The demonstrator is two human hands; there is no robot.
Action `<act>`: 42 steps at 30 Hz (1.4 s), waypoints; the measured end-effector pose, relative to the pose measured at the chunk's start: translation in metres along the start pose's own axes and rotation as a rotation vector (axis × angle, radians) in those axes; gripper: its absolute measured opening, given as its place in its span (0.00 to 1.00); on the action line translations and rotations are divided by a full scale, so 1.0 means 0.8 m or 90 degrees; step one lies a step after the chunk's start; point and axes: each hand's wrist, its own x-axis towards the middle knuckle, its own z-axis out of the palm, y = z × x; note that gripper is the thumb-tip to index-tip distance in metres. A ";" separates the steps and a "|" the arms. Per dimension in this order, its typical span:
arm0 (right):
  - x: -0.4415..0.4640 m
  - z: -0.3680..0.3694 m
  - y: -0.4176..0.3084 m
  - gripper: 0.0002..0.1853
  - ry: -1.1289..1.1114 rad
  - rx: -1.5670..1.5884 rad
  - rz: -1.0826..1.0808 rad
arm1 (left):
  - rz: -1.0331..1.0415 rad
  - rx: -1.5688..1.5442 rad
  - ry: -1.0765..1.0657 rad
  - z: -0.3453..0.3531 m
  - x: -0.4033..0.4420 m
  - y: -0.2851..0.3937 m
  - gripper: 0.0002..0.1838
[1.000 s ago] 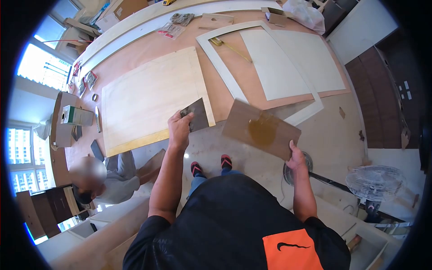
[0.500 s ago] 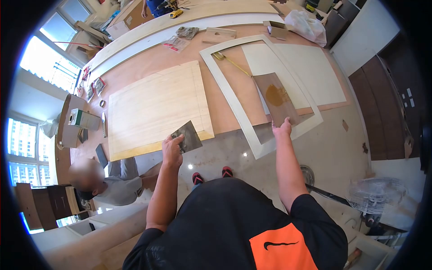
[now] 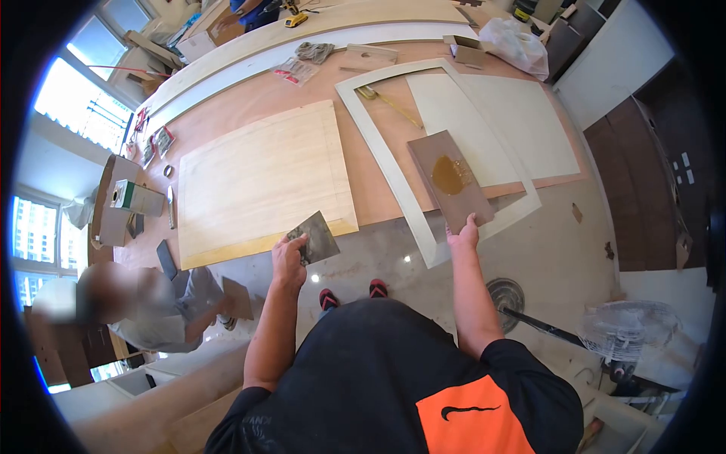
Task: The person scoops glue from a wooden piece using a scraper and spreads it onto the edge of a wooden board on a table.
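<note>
My left hand (image 3: 288, 259) grips a thin, dark metal scraper blade (image 3: 318, 237) by its edge, with the blade pointing up and to the right. My right hand (image 3: 463, 234) holds the near end of a brown board (image 3: 432, 155), thumb on top. On the board's face lies a yellow-brown blob of glue (image 3: 451, 177). The board is over a white rectangular frame (image 3: 399, 156) on the workbench. A pale wooden panel (image 3: 265, 170) with a yellowish near edge lies just beyond the scraper blade.
A tape measure (image 3: 367, 92) lies inside the frame, near a white sheet (image 3: 522, 129). At left stand a metal can (image 3: 138, 197) and a knife (image 3: 171, 206). A co-worker (image 3: 155, 314) crouches at left holding a small board (image 3: 237, 298). A fan (image 3: 628, 325) stands at right.
The brown board has come closer to me and turned its glued face more toward me. The scraper blade has barely shifted. The co-worker has moved left, and a small board now shows in their hand.
</note>
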 end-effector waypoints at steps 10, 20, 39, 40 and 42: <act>-0.030 -0.021 0.005 0.34 -0.111 -0.076 -0.017 | -0.069 -0.128 -0.070 0.004 0.006 -0.031 0.11; -0.037 -0.038 0.021 0.37 -0.076 -0.054 0.025 | -0.105 -0.198 -0.151 -0.008 0.012 -0.052 0.11; -0.125 -0.037 0.066 0.30 -0.242 -0.135 0.060 | -0.178 -0.300 -0.263 -0.005 0.021 -0.057 0.17; -0.131 -0.039 0.072 0.30 -0.219 -0.129 0.073 | -0.182 -0.306 -0.268 -0.005 0.020 -0.057 0.18; -0.141 -0.039 0.081 0.30 -0.175 -0.122 0.100 | -0.186 -0.321 -0.273 -0.005 0.019 -0.057 0.20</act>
